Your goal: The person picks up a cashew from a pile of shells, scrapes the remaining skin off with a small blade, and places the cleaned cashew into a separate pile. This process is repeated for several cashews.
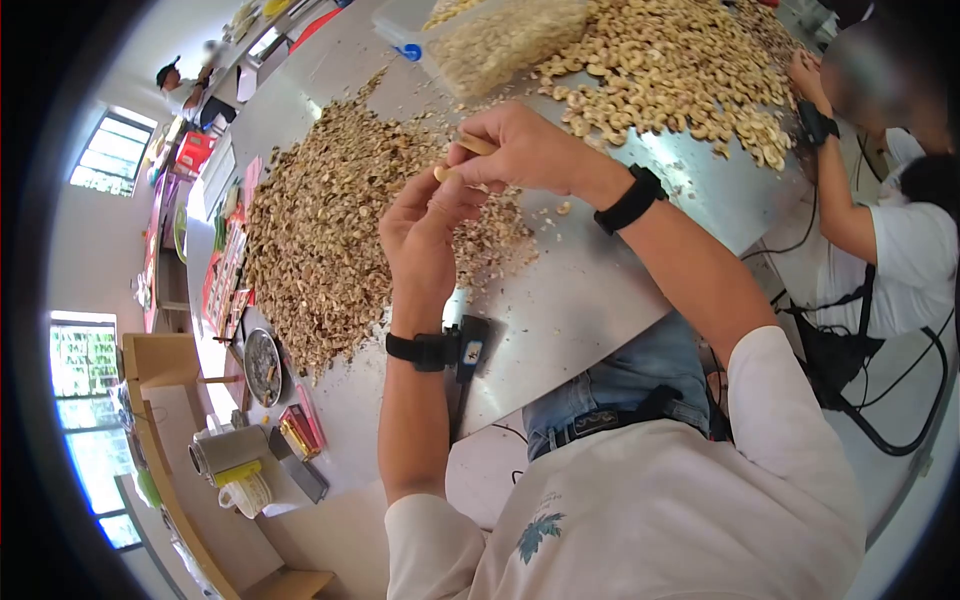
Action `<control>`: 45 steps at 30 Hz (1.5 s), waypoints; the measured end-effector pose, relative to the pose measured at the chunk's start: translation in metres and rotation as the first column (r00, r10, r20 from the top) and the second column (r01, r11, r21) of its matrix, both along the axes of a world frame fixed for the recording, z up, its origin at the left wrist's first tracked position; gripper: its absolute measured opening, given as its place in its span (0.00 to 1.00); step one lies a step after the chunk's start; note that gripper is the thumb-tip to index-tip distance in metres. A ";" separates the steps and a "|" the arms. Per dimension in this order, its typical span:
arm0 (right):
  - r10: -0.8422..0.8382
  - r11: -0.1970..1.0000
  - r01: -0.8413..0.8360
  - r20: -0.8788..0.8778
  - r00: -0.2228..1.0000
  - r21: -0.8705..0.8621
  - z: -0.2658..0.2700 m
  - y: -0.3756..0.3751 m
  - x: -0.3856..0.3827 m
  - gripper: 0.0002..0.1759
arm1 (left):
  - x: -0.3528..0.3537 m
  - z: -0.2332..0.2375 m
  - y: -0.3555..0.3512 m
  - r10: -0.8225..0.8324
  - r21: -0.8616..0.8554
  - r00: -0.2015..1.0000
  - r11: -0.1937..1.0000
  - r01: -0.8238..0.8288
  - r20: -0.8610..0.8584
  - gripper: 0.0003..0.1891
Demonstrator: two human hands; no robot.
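My left hand [428, 225] is closed, pinching a pale cashew nut [441, 174] between thumb and fingertips. Right up against it, my right hand [530, 150] grips a small tool with a tan, wooden-looking handle [477, 144]; its working end is hidden by the fingers. Both hands are raised over a broad heap of brown cashew skins and bits [330, 220] spread on the metal table [560, 330]. Past my right hand lies a large pile of pale cashews [680, 70]. Next to that pile stands a clear plastic box [500, 50] holding more cashews.
At the right, another person's hand [808, 78] is by the cashew pile. A round metal dish [263, 367] sits left of the heap, near a pink strip [308, 412] and a mug [245, 495]. Cables [900, 420] hang at the right. Someone else [190, 95] is far back.
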State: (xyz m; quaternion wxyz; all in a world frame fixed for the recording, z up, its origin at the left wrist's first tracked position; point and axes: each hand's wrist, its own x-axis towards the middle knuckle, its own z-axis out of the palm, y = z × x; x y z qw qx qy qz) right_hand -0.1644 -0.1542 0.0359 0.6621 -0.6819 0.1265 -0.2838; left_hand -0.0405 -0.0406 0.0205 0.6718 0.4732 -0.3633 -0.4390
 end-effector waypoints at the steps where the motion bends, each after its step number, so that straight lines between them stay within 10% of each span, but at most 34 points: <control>1: -0.011 1.000 0.011 -0.024 1.000 -0.016 -0.004 0.000 0.005 0.07 | 0.003 -0.004 0.003 0.027 0.003 0.999 1.000 -0.026 -0.048 0.12; 13: -0.164 0.978 0.177 -0.118 0.979 0.108 -0.027 0.008 0.007 0.18 | 0.029 -0.020 0.000 0.081 0.015 0.950 0.997 -0.080 -0.303 0.10; 25: -0.346 0.735 0.370 0.155 0.925 -0.568 -0.043 0.020 0.016 0.09 | 0.032 -0.024 0.001 -0.003 -0.139 0.955 0.989 -0.041 -0.297 0.10; 45: -0.493 0.542 0.478 0.199 0.847 -0.691 -0.045 0.019 0.014 0.05 | 0.035 -0.022 0.004 0.018 -0.124 0.975 0.991 -0.046 -0.220 0.07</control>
